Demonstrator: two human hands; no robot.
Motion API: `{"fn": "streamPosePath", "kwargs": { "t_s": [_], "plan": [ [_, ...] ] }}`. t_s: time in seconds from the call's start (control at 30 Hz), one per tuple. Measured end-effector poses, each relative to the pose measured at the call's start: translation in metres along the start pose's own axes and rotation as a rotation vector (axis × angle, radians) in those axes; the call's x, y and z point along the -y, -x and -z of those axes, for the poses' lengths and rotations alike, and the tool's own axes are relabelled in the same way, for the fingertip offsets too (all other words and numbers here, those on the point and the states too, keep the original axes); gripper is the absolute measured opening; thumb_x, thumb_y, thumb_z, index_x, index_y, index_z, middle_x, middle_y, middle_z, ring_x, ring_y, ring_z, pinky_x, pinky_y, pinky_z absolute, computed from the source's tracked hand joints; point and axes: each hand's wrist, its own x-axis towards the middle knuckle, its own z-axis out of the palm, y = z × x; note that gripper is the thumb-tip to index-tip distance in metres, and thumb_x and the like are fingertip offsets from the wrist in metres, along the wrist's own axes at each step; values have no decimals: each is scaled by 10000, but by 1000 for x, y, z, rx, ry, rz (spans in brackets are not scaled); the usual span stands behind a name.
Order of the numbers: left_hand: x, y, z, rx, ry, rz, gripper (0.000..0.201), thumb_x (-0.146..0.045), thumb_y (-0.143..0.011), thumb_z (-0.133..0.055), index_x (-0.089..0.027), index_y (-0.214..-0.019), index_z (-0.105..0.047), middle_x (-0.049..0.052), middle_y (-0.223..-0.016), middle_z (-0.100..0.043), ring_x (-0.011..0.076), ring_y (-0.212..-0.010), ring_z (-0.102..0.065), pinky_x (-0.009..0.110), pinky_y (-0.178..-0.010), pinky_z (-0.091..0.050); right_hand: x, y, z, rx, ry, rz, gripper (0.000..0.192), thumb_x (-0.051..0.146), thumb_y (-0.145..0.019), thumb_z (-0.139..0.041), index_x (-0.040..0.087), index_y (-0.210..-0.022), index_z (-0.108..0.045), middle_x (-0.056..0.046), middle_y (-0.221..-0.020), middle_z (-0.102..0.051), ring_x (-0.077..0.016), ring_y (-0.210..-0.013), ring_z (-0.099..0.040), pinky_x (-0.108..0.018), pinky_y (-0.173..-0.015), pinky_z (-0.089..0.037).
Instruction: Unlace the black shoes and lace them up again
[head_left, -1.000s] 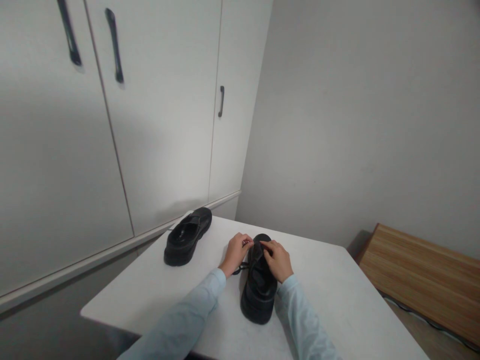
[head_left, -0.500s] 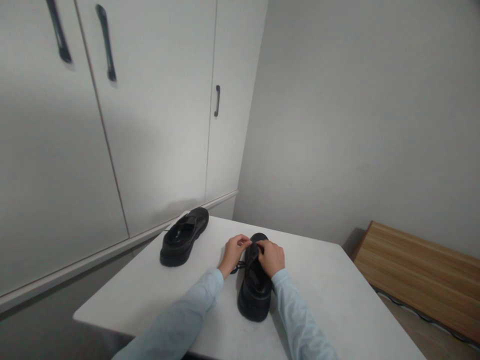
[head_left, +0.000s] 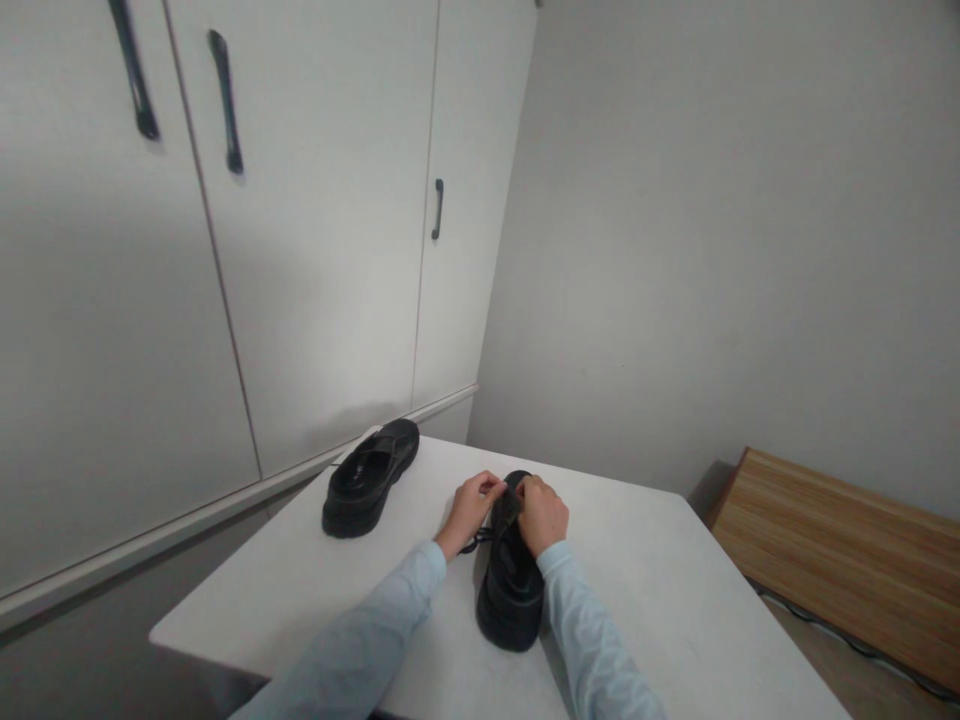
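A black shoe (head_left: pixel 511 605) stands on the white table (head_left: pixel 660 580), its heel toward me and its toe pointing away. Over its upper, my left hand (head_left: pixel 472 508) comes in from the left with thumb and forefinger pinched; what lies between them is too small to make out. A black shoelace (head_left: pixel 474 543) sticks out loosely on the shoe's left, just below that hand. On the other side, my right hand (head_left: pixel 543 514) is closed with bent fingers on the front part of the upper, near the tongue. Its fingertips are partly hidden.
A second black shoe (head_left: pixel 364 490) stands at the table's far left edge, beside white cupboard doors (head_left: pixel 330 260) with dark handles. A grey wall (head_left: pixel 712 220) rises behind. Low on the right is a wood-grain panel (head_left: pixel 847 550), with a cable along its lower edge.
My right hand has shifted slightly at the shoe's upper, its fingers now more upright. The left hand keeps its pinch. The whole view has moved down a little in the picture.
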Motion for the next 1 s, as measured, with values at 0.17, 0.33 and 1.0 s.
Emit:
{"fn": "streamPosePath", "kwargs": {
  "t_s": [0.17, 0.33, 1.0],
  "plan": [
    [-10, 1, 0, 48, 63, -49, 241, -348, -824, -496, -179, -922, -637, 59, -947, -668, 165, -871, -601, 264, -799, -462, -1, 5, 2, -104, -142, -52, 138, 132, -836, -411, 210, -798, -517, -61, -867, -607, -193, -824, -577, -266, -650, -383],
    [-24, -2, 0, 148, 0, -132, 210, -297, -809, -519, -175, -892, -668, 73, -973, -661, 181, -944, -593, 266, -833, -452, -7, 7, 1, -240, -312, -88, 134, 187, -849, -357, 209, -797, -478, -61, -837, -591, -208, -808, -561, -294, -704, -403],
    [-46, -14, -30, 264, -256, -248, 178, -227, -831, -491, -166, -860, -656, 23, -746, -670, 139, -700, -611, 222, -682, -443, -77, -8, 11, 279, -1267, -481, 183, 141, -584, -577, 191, -758, -546, 36, -615, -584, -104, -530, -560, -271, -546, -501]
  ]
}}
